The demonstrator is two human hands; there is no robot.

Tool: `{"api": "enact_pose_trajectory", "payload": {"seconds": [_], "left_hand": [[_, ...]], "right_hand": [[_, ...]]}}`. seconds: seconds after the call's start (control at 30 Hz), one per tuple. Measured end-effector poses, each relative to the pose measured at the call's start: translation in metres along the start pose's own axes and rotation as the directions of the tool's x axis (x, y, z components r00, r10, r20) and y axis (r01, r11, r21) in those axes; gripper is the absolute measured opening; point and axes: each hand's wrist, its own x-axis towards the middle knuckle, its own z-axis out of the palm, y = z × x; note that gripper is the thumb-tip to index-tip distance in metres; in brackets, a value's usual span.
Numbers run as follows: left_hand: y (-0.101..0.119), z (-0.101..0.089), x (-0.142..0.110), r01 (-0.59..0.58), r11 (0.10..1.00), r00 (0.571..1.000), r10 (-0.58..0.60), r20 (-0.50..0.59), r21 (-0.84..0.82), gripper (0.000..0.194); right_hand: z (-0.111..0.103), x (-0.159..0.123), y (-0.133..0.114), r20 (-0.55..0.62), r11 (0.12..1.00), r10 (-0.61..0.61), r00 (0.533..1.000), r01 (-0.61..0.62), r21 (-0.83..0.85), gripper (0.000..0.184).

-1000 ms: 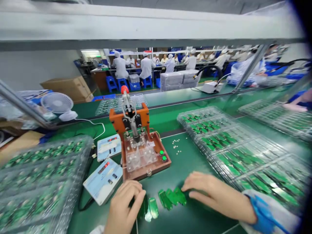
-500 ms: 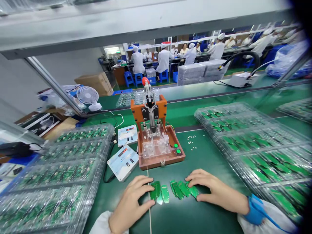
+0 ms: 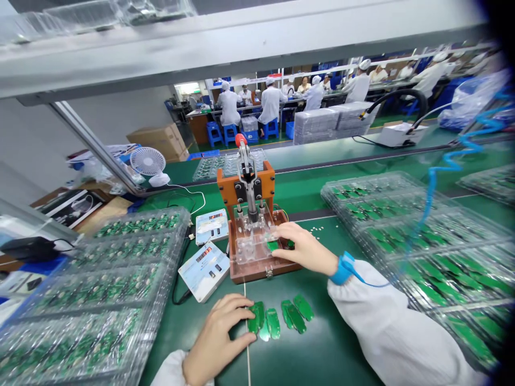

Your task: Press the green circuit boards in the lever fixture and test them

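Head view: the right hand (image 3: 301, 249) lies over the clear acrylic jig (image 3: 253, 249) of an orange-framed hand press (image 3: 246, 185), and its fingers (image 3: 287, 231) partly hide a green circuit board (image 3: 272, 245) seated in the jig, so I cannot tell whether that grip pinches the board. The left hand (image 3: 219, 338) sits in front of the press on the green worktop (image 3: 322, 356), its grip loosely spread, with its fingertips touching the nearest of five loose green boards (image 3: 257, 316). These glossy boards lie just in front of the press, and a pale shiny piece (image 3: 264, 333) is half hidden under them. Left of the press are two white control boxes (image 3: 204, 271) with red digit displays, and beyond them clear plastic blister trays (image 3: 116, 273) of green boards, too blurred to count. More trays (image 3: 410, 252) lie right of the press. Tiny white parts (image 3: 317, 230), too small to identify, are scattered just beside it. A blue wrist strap (image 3: 341, 269) circles the right wrist over a white sleeve (image 3: 386, 321).
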Motion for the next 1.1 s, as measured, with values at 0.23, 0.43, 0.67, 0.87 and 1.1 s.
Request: {"api": "enact_pose_trajectory", "payload": {"seconds": [0.23, 0.43, 0.67, 0.87, 1.1], "left_hand": [[0.004, -0.003, -0.001, 0.057, 0.998, 0.998, -0.057, -0.011, -0.034, 0.023], [0.016, -0.036, 0.023, -0.034, 0.999, 0.981, 0.031, -0.191, -0.015, 0.018], [0.004, -0.062, 0.098, -0.017, 0.989, 0.975, 0.049, -0.219, 0.147, 0.014], [-0.003, -0.06, 0.112, 0.03, 0.987, 0.993, -0.011, -0.121, 0.158, 0.014], [-0.002, -0.058, 0.101, -0.019, 0.986, 0.98, 0.052, -0.194, 0.167, 0.021]], "right_hand": [[0.012, 0.003, 0.013, 0.027, 0.998, -0.055, 0.998, 0.055, 0.004, 0.023], [0.021, -0.004, 0.013, -0.011, 0.997, -0.081, 0.997, 0.081, -0.009, 0.024], [0.026, -0.011, 0.011, -0.049, 0.995, -0.09, 0.995, 0.088, -0.049, 0.023], [0.027, -0.014, 0.012, -0.055, 0.995, -0.084, 0.995, 0.081, -0.06, 0.025], [0.019, -0.012, 0.006, -0.111, 0.997, -0.075, 0.991, 0.072, -0.033, 0.024]]}}
